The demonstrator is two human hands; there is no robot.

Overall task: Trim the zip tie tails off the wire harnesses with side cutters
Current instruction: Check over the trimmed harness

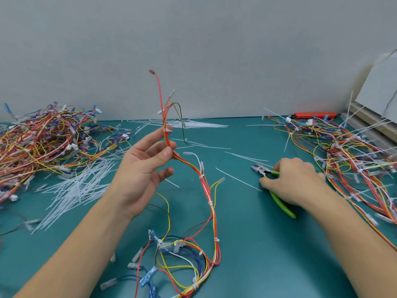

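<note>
Teal bench, left hand pinching harness, right hand on side cutters

A plain pale grey wall rises behind a workbench covered by a teal mat, evenly lit with soft shadows. At the far right, a white board leans above stacked pale wooden strips.
</note>
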